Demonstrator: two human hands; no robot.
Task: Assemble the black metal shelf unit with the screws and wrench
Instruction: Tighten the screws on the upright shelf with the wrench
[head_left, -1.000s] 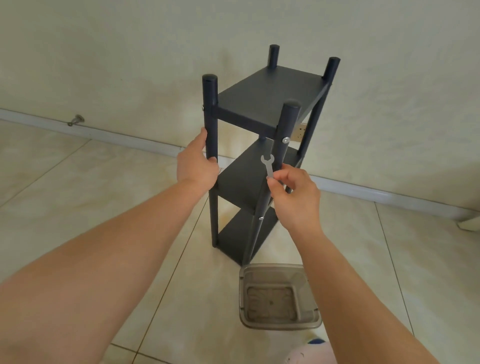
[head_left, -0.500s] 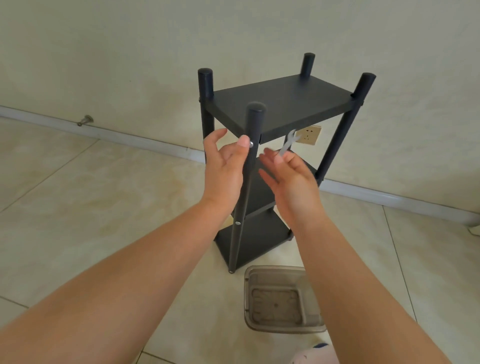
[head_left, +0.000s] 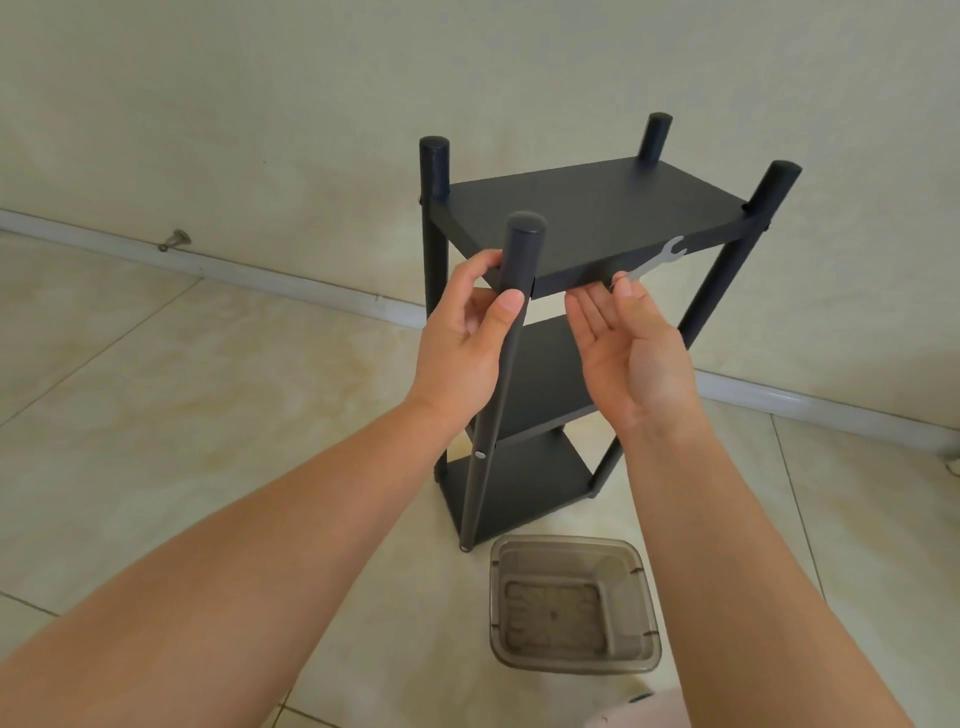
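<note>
The black metal shelf unit (head_left: 587, 218) stands on the tiled floor with three tiers and four round posts. My left hand (head_left: 462, 343) grips the nearest post just under the top shelf, thumb across its front. My right hand (head_left: 634, 353) is palm up beside that post, below the top shelf's front edge. It pinches the handle of a small silver wrench (head_left: 657, 260) between thumb and fingertips, and the wrench's open jaw points up and right over the shelf edge. A silver screw head (head_left: 480, 454) shows lower on the near post.
A translucent grey plastic container (head_left: 574, 603) sits on the floor just in front of the shelf's base. A wall with a white skirting board (head_left: 260, 270) runs behind, with a metal door stop (head_left: 174, 240) at the left.
The shelf unit has turned further, so its long front edge now faces me. My left hand keeps its grip on the near post, and my right hand with the wrench has opened palm up.
</note>
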